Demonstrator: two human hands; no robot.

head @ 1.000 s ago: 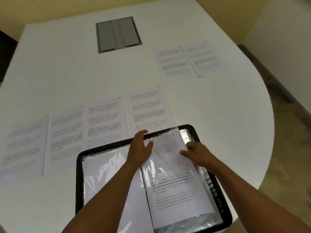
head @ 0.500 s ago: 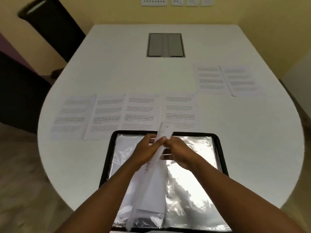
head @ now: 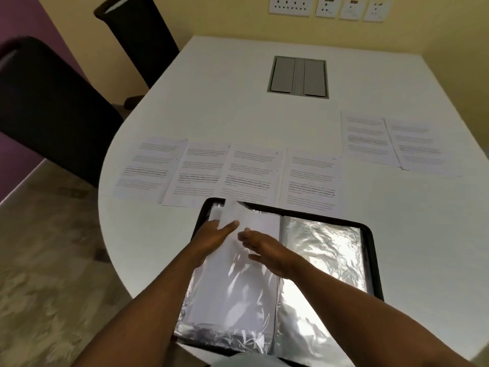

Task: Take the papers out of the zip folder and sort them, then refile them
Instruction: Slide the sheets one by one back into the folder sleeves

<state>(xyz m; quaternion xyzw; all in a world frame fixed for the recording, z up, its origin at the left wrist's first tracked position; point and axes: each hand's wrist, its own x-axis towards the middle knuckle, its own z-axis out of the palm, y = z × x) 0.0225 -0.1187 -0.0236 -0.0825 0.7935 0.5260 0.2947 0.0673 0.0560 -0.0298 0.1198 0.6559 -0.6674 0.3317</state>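
zip folder [head: 370, 234] lies open, crinkled glossy sleeves holding flat white paper [head: 254, 226].

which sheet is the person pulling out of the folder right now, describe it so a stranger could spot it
On the white table lies an open black zip folder with shiny plastic sleeves. The sheet is on its left half, top corner sticking up past the folder's far edge, pinched by the left hand with the right hand beside it. Unlike the six printed pages lying flat beyond, it shows a blank face.
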